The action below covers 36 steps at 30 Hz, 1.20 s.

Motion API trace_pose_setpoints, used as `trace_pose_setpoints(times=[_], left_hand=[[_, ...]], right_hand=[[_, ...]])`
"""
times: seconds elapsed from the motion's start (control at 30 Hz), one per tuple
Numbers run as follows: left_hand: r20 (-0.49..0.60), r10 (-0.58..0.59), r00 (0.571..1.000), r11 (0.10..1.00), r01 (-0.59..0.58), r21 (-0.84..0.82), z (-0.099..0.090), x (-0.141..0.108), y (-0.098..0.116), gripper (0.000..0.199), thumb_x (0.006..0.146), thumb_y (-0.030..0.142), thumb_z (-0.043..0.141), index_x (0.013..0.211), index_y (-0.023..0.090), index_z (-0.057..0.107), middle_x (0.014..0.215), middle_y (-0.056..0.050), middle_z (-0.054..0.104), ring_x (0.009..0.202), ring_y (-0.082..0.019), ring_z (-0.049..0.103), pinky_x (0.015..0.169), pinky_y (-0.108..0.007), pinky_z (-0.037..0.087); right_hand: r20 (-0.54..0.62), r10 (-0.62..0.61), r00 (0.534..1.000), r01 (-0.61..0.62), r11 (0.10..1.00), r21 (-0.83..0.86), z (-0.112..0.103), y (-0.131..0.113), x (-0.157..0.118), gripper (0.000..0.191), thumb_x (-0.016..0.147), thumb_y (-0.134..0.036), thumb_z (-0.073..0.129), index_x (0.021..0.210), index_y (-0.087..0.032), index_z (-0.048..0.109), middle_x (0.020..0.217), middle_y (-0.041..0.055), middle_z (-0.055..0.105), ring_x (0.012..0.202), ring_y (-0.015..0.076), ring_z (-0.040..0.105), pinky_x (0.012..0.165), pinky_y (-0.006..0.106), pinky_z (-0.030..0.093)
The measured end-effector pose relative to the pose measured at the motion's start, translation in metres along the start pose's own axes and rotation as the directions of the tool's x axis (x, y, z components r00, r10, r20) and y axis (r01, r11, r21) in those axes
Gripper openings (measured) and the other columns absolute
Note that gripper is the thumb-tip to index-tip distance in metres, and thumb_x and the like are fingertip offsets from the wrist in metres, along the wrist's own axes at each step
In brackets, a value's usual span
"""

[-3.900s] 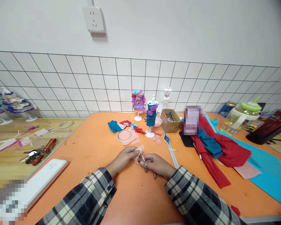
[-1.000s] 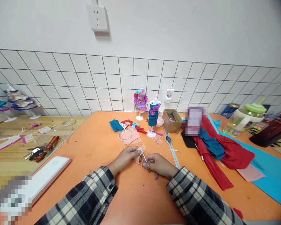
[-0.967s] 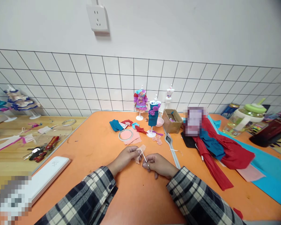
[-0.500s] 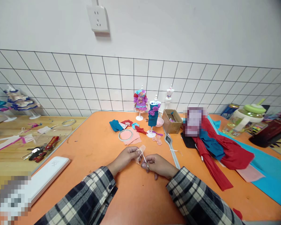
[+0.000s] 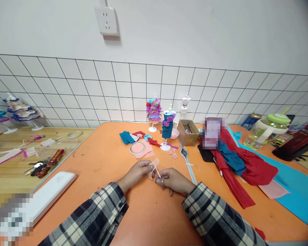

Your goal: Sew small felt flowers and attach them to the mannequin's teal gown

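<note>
In front of me my left hand [image 5: 140,172] pinches a small piece of pink crepe paper [image 5: 156,162] between thumb and fingers. My right hand [image 5: 173,180] is closed on a small pair of scissors [image 5: 157,171], its fingers at the handle loops. The thin pale blades point up and left, lying against the paper. Whether the blades are apart cannot be made out. Beyond my hands lie more pink sheets [image 5: 147,150] with a roll of tape [image 5: 137,148] on top, and pink scraps [image 5: 172,153].
A small mannequin in a teal dress [image 5: 167,128] stands ahead, near a brown box [image 5: 189,133]. A grey zipper [image 5: 188,164] lies right of my hands. Red cloth [image 5: 259,164] and a lidded jug [image 5: 268,131] are further right. A white power bank [image 5: 53,191] is at left.
Almost nothing differs. The view has shifted very slightly, and both hands keep their hold on the paper and scissors.
</note>
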<state>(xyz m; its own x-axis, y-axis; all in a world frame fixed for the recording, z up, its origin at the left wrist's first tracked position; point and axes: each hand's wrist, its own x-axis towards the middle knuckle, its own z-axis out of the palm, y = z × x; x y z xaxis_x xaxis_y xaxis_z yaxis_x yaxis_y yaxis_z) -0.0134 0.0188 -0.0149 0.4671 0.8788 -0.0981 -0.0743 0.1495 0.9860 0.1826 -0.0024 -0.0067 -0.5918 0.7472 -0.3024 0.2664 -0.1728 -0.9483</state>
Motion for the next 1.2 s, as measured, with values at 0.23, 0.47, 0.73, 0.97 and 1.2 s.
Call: trace_pose_setpoints(times=[0.23,0.47,0.73,0.97,1.2], left_hand=[[-0.003,-0.013,1.000,0.998,0.012,-0.055,0.0004,0.0010,-0.0007,0.037,0.077,0.047,0.068,0.076,0.011,0.064,0.070,-0.007,0.066,0.061,-0.016,0.060,0.057,-0.025,0.041],[-0.027,-0.019,0.999,1.000,0.019,-0.012,-0.0001,0.0011,-0.0009,0.036,0.077,0.048,0.068,0.074,0.012,0.063,0.065,-0.004,0.064,0.055,-0.013,0.055,0.057,-0.026,0.042],[-0.013,-0.004,1.000,1.000,0.003,-0.027,0.0000,0.0008,0.0000,0.037,0.078,0.048,0.068,0.071,0.013,0.061,0.063,-0.003,0.061,0.059,-0.014,0.055,0.061,-0.026,0.043],[-0.017,-0.001,1.000,1.000,0.001,-0.024,-0.0003,0.0010,-0.0008,0.035,0.078,0.046,0.069,0.072,0.012,0.061,0.063,-0.003,0.062,0.059,-0.013,0.056,0.059,-0.026,0.042],[-0.026,-0.011,1.000,0.999,0.010,-0.035,0.0007,0.0003,-0.0005,0.035,0.078,0.046,0.069,0.078,0.011,0.063,0.062,-0.002,0.061,0.056,-0.013,0.055,0.057,-0.026,0.043]], right_hand=[[0.024,-0.014,1.000,0.013,0.999,0.033,-0.0012,-0.0037,-0.0016,0.036,0.080,-0.050,0.058,0.092,-0.016,0.061,0.073,-0.0024,0.052,0.048,0.0043,0.037,0.035,0.015,0.040],[0.041,0.006,0.999,-0.004,0.998,-0.056,-0.0015,-0.0041,-0.0019,0.035,0.082,-0.050,0.055,0.092,-0.017,0.060,0.070,-0.0036,0.052,0.044,0.0035,0.038,0.032,0.013,0.034],[-0.005,-0.001,1.000,0.001,0.999,-0.041,-0.0008,0.0039,0.0012,0.027,0.079,-0.043,0.060,0.083,-0.016,0.061,0.063,-0.0029,0.051,0.051,0.0070,0.044,0.033,0.012,0.034],[0.007,-0.001,1.000,0.001,1.000,-0.018,-0.0010,0.0028,0.0008,0.025,0.079,-0.039,0.060,0.084,-0.015,0.063,0.062,-0.0022,0.053,0.050,0.0072,0.045,0.032,0.013,0.037],[0.003,0.005,1.000,-0.005,1.000,-0.017,-0.0009,0.0028,0.0013,0.024,0.079,-0.038,0.061,0.082,-0.015,0.063,0.062,-0.0022,0.054,0.049,0.0070,0.046,0.032,0.013,0.037]])
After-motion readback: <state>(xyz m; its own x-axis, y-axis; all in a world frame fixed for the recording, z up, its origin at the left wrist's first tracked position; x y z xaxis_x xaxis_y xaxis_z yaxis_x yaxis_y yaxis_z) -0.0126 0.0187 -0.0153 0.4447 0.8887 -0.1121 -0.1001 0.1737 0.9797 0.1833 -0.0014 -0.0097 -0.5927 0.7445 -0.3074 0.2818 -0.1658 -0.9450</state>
